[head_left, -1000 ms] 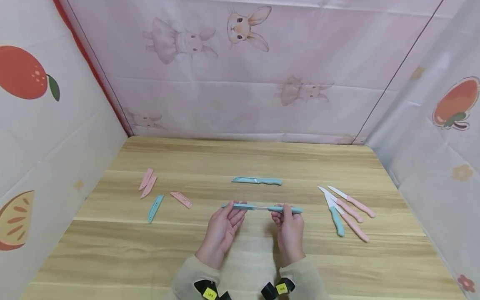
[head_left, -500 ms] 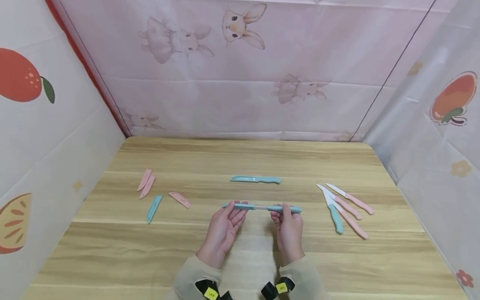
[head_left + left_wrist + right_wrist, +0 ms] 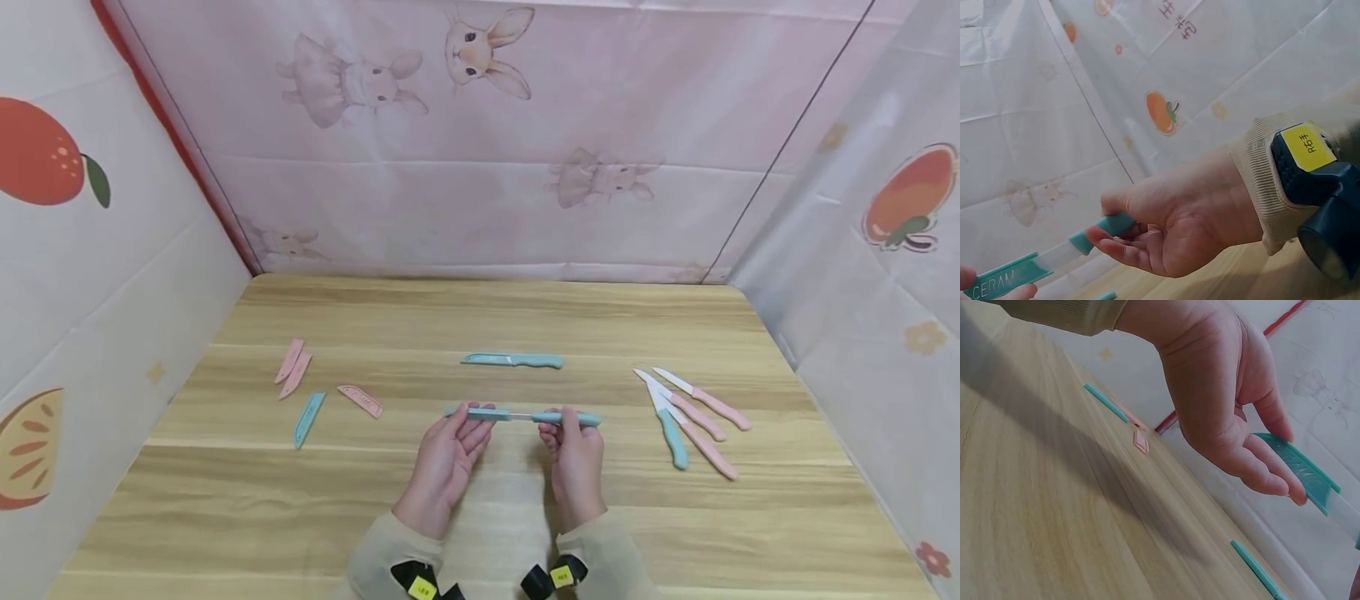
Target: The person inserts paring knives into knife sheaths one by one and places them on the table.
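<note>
In front of me, my left hand pinches a teal sheath between thumb and fingers. My right hand grips the teal handle of a small knife, thumb on top. The pale blade runs into the open end of the sheath, and a short length shows between sheath and handle. Raised lettering shows on the sheath in the left wrist view. Beyond the hands lies a teal knife in its sheath.
On the left lie a loose teal sheath, a pink sheath and two overlapping pink sheaths. To the right, pink-handled knives and a teal-handled knife lie bare, overlapping. Printed curtains enclose the wooden table.
My right hand has moved slightly left with the knife, so the bare stretch of blade is a little shorter. The left hand keeps its hold; the head view has shifted slightly.
</note>
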### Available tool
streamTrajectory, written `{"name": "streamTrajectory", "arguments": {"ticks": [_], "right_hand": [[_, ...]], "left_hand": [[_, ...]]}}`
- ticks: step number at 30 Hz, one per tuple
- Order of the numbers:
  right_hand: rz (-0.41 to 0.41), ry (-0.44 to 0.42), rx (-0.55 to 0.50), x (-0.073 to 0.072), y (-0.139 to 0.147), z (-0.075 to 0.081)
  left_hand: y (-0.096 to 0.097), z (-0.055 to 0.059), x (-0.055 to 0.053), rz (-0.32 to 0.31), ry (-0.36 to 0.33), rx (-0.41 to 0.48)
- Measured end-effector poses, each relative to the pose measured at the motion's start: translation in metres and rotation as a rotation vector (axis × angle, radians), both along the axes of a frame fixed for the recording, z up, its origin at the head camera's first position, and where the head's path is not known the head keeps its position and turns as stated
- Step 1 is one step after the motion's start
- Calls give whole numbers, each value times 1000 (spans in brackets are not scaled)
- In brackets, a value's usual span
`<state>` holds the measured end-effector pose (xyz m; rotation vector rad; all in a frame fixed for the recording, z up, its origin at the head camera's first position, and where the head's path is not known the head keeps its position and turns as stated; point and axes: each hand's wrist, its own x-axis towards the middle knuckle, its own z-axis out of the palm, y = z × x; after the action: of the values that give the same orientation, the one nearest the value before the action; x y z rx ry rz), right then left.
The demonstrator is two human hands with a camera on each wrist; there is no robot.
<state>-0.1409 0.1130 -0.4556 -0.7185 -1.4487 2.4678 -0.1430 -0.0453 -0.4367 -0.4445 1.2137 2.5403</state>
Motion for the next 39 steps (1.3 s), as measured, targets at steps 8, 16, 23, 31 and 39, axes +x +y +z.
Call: {"name": "streamTrajectory", "arguments": {"ticks": [8,16,23,31,39], "right_hand": [[18,-17,20,1,-1,0],[34,-1,25,2,-2,2],[34,12,27,3,-2,2],[21,14,27,3,-3,2],[23,16,48,3,-4,1]], "left_hand": [[1,-1,1,2,-6,0],[2,0,2,-6,2,-5],[3,0,3,-8,2,-3],[2,0,4,-9,8,-12],[3,1,4,-4,12,-3]]}}
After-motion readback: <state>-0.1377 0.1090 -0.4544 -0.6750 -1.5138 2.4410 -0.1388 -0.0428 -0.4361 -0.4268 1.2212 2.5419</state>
